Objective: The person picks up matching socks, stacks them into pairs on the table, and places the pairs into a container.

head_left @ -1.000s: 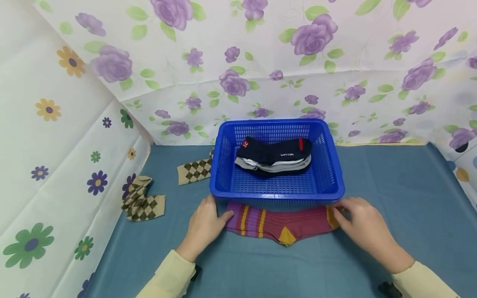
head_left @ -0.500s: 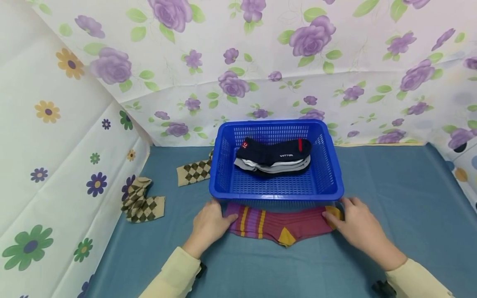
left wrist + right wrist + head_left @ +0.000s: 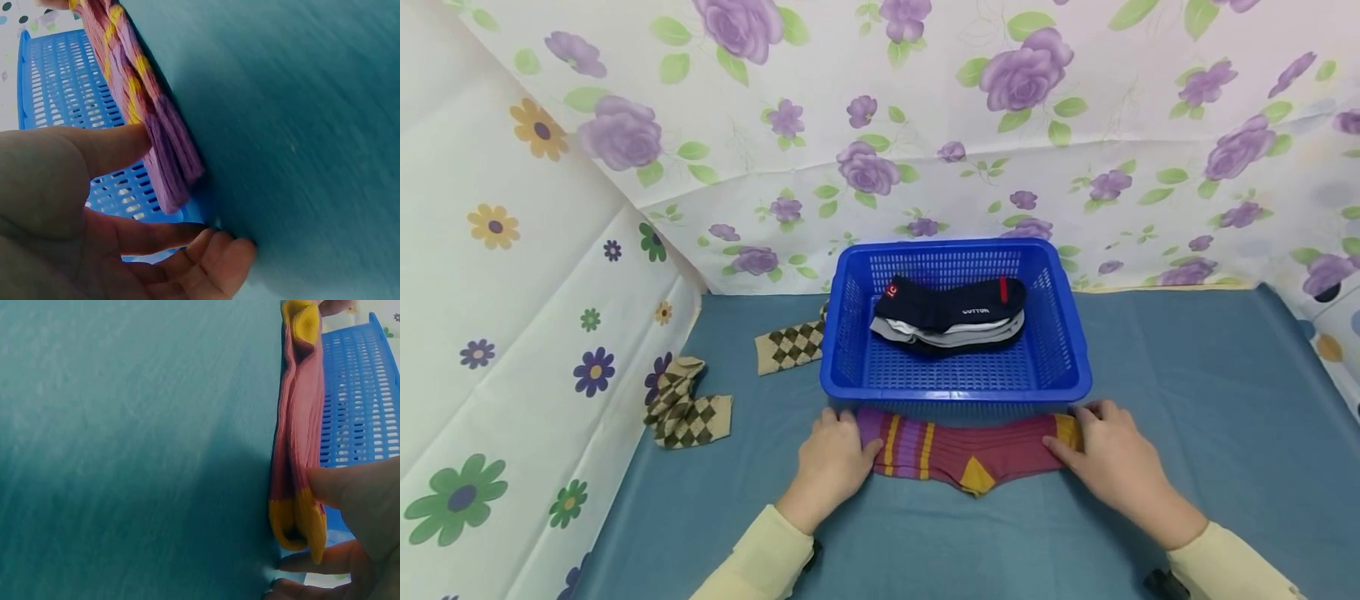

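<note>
A pair of maroon socks (image 3: pixel 1000 446) with purple and yellow bands and yellow heel and toe lies flat, one on the other, before the blue basket. At the purple cuff (image 3: pixel 165 156), my left hand (image 3: pixel 829 467) rests its thumb on top, while its other fingers touch the cloth past the cuff's end. My right hand (image 3: pixel 1120 467) lays its thumb (image 3: pixel 331 484) near the yellow toe (image 3: pixel 297 519). Its other fingers are spread beyond the toe, with a gap between them and the sock. Neither hand plainly pinches the socks.
The blue basket (image 3: pixel 955 395) holds a stack of folded socks (image 3: pixel 958 308), a dark pair on top. Left of it lie a crumpled argyle sock (image 3: pixel 688 412) and another argyle sock (image 3: pixel 790 346), partly hidden by the basket. Flowered cloth (image 3: pixel 925 125) hangs behind.
My left hand has moved slightly right, its thumb further onto the cuff. The right hand has shifted left, its thumb from the toe tip further onto the sock. The socks stay in place.
</note>
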`<state>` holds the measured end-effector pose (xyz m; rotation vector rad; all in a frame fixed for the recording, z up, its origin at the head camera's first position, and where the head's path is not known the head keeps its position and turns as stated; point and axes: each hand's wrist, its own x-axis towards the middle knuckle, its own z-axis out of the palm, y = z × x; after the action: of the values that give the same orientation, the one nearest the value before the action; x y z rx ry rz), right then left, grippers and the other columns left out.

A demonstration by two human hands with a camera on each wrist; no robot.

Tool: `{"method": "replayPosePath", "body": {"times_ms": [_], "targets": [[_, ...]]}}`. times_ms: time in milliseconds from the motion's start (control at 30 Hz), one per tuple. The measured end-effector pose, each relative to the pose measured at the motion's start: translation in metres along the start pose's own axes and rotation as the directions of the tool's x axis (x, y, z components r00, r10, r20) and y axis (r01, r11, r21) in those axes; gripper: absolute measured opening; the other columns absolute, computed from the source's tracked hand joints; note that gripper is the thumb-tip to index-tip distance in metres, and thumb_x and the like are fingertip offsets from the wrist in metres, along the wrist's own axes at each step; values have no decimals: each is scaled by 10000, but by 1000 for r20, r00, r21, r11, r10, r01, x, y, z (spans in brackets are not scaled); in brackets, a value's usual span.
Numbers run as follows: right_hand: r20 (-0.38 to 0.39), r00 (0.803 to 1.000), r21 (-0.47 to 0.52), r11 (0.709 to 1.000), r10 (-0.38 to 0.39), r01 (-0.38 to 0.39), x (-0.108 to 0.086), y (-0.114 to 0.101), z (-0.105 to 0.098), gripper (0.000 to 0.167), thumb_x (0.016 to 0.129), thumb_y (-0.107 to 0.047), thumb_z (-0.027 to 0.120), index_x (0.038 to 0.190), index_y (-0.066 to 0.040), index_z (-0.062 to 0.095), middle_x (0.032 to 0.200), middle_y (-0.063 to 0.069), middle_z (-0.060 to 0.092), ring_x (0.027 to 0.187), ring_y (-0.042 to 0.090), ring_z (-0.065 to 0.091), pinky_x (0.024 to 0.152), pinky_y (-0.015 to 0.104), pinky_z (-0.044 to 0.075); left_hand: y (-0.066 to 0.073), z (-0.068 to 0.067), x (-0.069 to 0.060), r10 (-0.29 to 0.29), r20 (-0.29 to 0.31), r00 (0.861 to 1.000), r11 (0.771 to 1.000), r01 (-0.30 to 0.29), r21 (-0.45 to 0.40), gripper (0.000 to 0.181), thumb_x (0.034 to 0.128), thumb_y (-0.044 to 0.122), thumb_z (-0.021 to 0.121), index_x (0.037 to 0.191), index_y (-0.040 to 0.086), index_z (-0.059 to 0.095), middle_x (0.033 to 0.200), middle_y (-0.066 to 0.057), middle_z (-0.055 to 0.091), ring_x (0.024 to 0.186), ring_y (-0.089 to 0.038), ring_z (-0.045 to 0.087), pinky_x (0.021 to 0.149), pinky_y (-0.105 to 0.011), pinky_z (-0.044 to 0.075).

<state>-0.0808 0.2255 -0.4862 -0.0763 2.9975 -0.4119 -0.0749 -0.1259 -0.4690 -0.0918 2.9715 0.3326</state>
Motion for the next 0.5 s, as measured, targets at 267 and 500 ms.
{"method": "replayPosePath", "body": {"times_ms": [267,500], "targets": [[-27,999,19,999,-34,34,0,-1,2,572,793,-469,695,1095,12,629,1007,203,581,835,306,540,599,471,481,6,1,-2,19,-3,1000,1000,-19,21,478,837,429,667,1056,10,601,918,-116,533,821,-247,537,551,-423,480],[-47,996,42,996,-74,76,-2,0,4,428,775,-391,735,996,-36,639,864,111,603,702,211,533,541,371,433,2,4,-2,76,-20,997,990,-78,-121,414,806,324,729,1093,62,586,956,-84,588,864,-225,571,647,-421,504]]}}
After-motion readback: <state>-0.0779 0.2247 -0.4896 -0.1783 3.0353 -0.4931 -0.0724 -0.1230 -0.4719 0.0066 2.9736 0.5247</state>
